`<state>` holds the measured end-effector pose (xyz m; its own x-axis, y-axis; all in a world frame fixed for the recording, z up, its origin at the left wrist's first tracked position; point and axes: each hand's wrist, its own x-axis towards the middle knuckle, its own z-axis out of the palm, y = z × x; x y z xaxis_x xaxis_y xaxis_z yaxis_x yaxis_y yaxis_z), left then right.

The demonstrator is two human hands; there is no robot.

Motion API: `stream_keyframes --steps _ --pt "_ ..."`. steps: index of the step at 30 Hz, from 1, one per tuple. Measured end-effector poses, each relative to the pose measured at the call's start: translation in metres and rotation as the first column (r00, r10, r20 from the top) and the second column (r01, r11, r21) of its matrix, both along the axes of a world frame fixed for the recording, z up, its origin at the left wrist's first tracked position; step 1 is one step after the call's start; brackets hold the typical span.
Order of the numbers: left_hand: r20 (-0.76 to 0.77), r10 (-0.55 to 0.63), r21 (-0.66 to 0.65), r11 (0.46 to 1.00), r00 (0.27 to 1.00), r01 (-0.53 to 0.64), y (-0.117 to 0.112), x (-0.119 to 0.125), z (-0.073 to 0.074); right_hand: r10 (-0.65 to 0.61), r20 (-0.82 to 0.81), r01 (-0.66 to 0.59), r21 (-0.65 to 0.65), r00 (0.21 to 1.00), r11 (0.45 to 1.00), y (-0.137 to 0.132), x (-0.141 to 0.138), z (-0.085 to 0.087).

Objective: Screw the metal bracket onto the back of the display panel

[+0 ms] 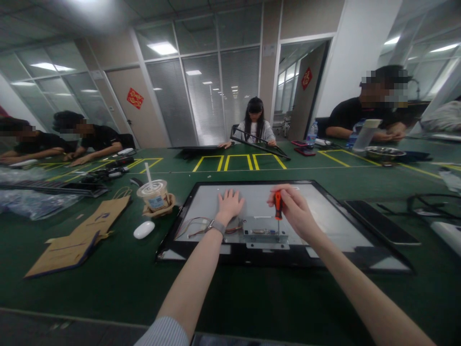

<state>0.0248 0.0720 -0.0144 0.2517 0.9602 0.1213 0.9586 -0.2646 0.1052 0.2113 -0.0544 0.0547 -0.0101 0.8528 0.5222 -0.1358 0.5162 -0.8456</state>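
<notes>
Sleeve nearest, left hand lies splayed, right hand grips screwdriver, cup flanks panel.

Glass partition with blinds; white wall; open door; green table.

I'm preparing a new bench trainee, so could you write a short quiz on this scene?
1. Which hand holds the screwdriver?
2. True or false: the white mouse lies on the green table, to the left of the panel in the picture.
3. Where is the left hand? A: around the cup; B: over the panel, fingers spread; C: on the paper bag.

Key: 1. The right hand. 2. True. 3. B.
</notes>
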Motion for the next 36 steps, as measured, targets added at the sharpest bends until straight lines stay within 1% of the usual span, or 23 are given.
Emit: stream_keyframes --steps 2,8,10,12,14,16,18,20,22,23,24,27,30,32,34,36 --pt "0.0 -0.001 -0.001 1.0 1.0 0.001 0.0 0.0 0.0 -0.002 -0.028 0.002 -0.002 1.0 1.0 -0.001 -0.001 0.002" --pt "0.003 -0.003 -0.001 1.0 1.0 0.003 0.001 0.0 -0.001 -0.075 -0.099 0.077 0.018 0.992 0.997 0.001 0.003 0.004" --pt "0.002 -0.001 0.0 1.0 1.0 0.001 0.001 0.0 -0.001 -0.086 -0.107 0.085 -0.011 0.991 0.996 0.004 0.005 0.003" --pt "0.002 -0.003 -0.002 1.0 1.0 0.003 0.0 0.0 0.0 -0.123 -0.084 0.119 -0.056 0.989 0.991 0.006 0.007 0.001" --pt "0.002 -0.005 -0.005 1.0 1.0 0.005 0.001 0.0 0.0 -0.191 -0.006 0.19 -0.055 0.982 0.98 0.009 0.01 0.0" --pt "0.002 -0.002 -0.003 1.0 1.0 0.002 0.001 0.0 0.0 -0.284 0.106 0.283 0.025 0.953 0.959 0.01 0.012 -0.002" --pt "0.002 0.002 0.001 1.0 1.0 -0.002 0.001 0.001 -0.001 -0.391 0.191 0.367 0.148 0.9 0.918 0.011 0.013 -0.004" --pt "0.004 0.004 0.001 1.0 1.0 -0.004 0.001 0.001 -0.001 -0.496 0.221 0.438 0.264 0.84 0.86 0.009 0.011 -0.005" --pt "0.006 0.004 -0.003 1.0 1.0 -0.004 0.001 0.001 -0.001 -0.577 0.223 0.483 0.362 0.786 0.797 0.005 0.009 -0.005" --pt "0.007 0.005 -0.005 1.0 1.0 -0.005 0.001 0.001 -0.001 -0.6 0.221 0.489 0.403 0.769 0.774 0.003 0.007 -0.005" --pt "0.008 0.005 -0.006 1.0 1.0 -0.005 0.001 0.001 -0.001 -0.607 0.218 0.481 0.435 0.764 0.761 0.001 0.006 -0.005" --pt "0.011 0.006 -0.008 1.0 1.0 -0.006 0.001 0.001 -0.001 -0.554 0.211 0.41 0.478 0.805 0.777 -0.005 0.002 -0.005" --pt "0.017 0.001 -0.009 1.0 1.0 -0.001 0.001 0.001 0.0 -0.496 0.218 0.358 0.463 0.84 0.811 -0.007 0.0 -0.006" --pt "0.026 -0.004 -0.007 1.0 1.0 0.004 0.001 0.0 0.001 -0.484 0.23 0.346 0.456 0.844 0.82 -0.007 -0.001 -0.006" --pt "0.042 -0.008 -0.004 1.0 0.999 0.008 0.001 0.0 0.001 -0.52 0.234 0.367 0.481 0.821 0.796 -0.007 -0.002 -0.006" --pt "0.066 -0.013 0.003 1.0 0.998 0.013 0.0 0.0 0.001 -0.591 0.234 0.411 0.526 0.772 0.745 -0.007 -0.001 -0.005"
